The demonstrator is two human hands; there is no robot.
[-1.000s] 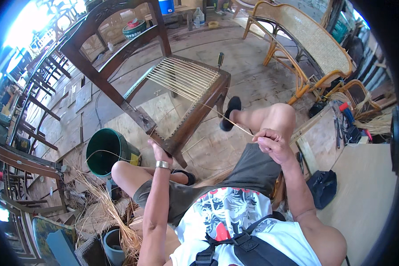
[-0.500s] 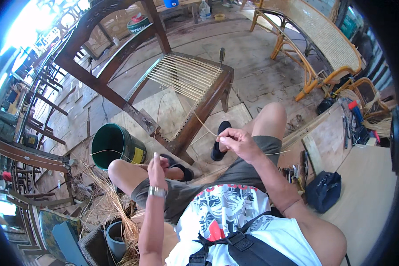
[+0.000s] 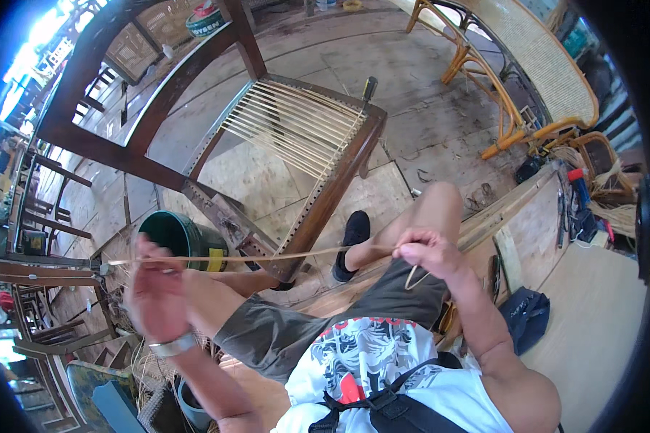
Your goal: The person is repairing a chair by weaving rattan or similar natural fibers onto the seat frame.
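Observation:
My right hand is closed, pinching a long pale cane strand at its right part, with a bent tail hanging below the fingers. The strand stretches leftward across my knees to my left hand. That hand is raised and smeared by motion; the strand crosses its fingertips, but its grip is unclear. Ahead stands a dark wooden chair, its seat frame lined with small holes. Parallel cane strands span the far part of the seat. A dark-handled tool stands upright at the seat's right corner.
A green bucket stands left of the chair. A rattan bench is at the far right. Hand tools and a dark blue cloth item lie right of me. A blue-grey pot sits at lower left.
My left hand has swung left and up from near my knee. My right hand has shifted right and down. The strand now runs taut between them, away from the seat.

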